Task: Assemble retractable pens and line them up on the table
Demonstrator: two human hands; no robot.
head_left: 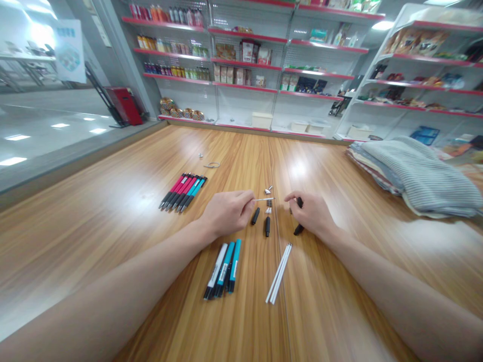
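One thin rod (264,199), clamped in the fingers of the left hand (231,211), points right while the right hand (312,211) curls round a black barrel (298,230): likely pen assembly, calling next for steady alignment!

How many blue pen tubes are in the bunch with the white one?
2: one blue tube in the middle, beside the white tube, and another blue tube at the right. More could hide underneath.

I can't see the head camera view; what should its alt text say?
A left hand holds a thin rod and a right hand a black piece over a wooden table. Around them lie a row of pens, pen barrels and white rods; stocked shelves stand behind.
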